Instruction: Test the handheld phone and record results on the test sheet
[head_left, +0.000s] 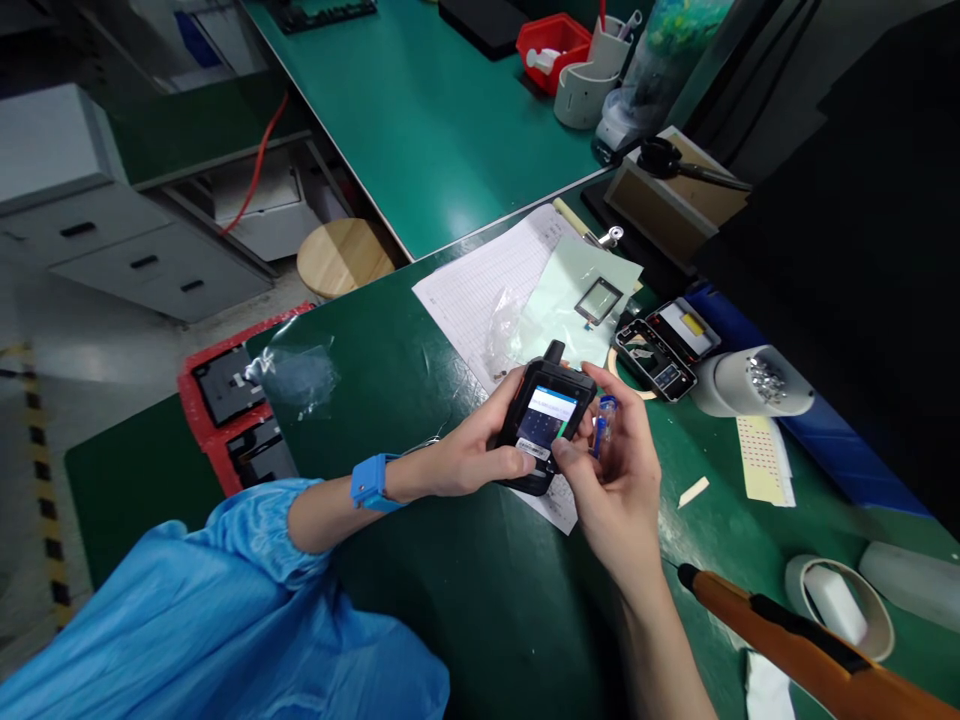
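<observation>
Between both hands, above the dark green bench, is a black handheld two-way radio with a stubby antenna and a lit screen. My left hand is closed around its left side, thumb over the lower front. My right hand grips the other edge, its thumb at the screen's lower right corner. A blue, partly clear object shows behind the right fingers; its kind is unclear. Just beyond lie a pale green sheet with a small framed display panel on it, and an opened device casing.
An orange electric screwdriver lies at the lower right, near a round dish. A white cup of screws stands at right. Red trays with dark parts sit at the left edge, beside clear plastic film.
</observation>
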